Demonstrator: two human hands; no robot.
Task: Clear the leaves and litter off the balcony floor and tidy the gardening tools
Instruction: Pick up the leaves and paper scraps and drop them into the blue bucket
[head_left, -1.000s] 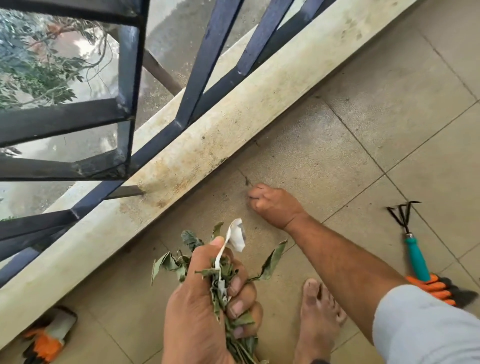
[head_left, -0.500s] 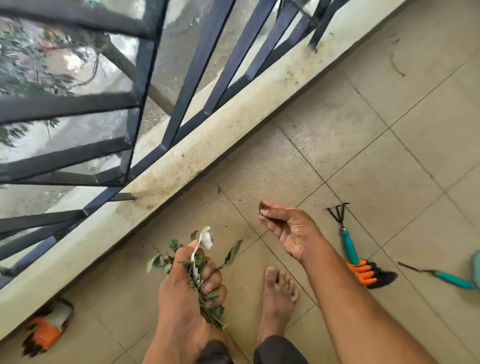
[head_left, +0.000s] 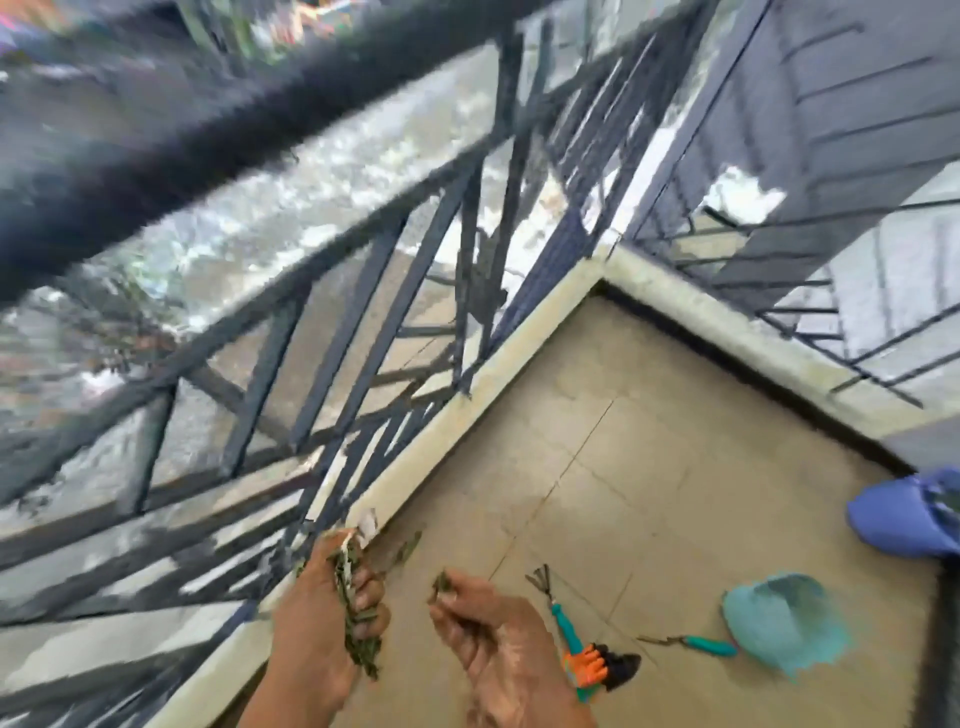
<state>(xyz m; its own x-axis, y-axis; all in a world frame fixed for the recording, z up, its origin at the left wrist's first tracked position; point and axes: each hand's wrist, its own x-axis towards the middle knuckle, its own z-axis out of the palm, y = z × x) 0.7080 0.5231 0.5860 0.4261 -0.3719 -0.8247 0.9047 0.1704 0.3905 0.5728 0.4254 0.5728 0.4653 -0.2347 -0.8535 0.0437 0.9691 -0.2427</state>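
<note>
Grip: left hand (head_left: 324, 608) clenched around a bunch of leaves (head_left: 353, 603); right hand (head_left: 483, 629) pinches a small scrap (head_left: 442, 583) at its fingertips.
Count: two hands; one hand rake (head_left: 558, 610); one orange glove (head_left: 597, 665); one teal-handled tool (head_left: 696, 644); one teal trowel (head_left: 784, 621); one blue object (head_left: 909, 519).
Hand pose: both raised over the tiled floor (head_left: 649, 441), side by side, palm of right turned upward.
Bunch axis: runs near to far, a white strip at its far end beside the railing (head_left: 363, 332) curb.
Rake axis: tines far, handle near, lying on the glove.
Blur: heavy, details uncertain.
</note>
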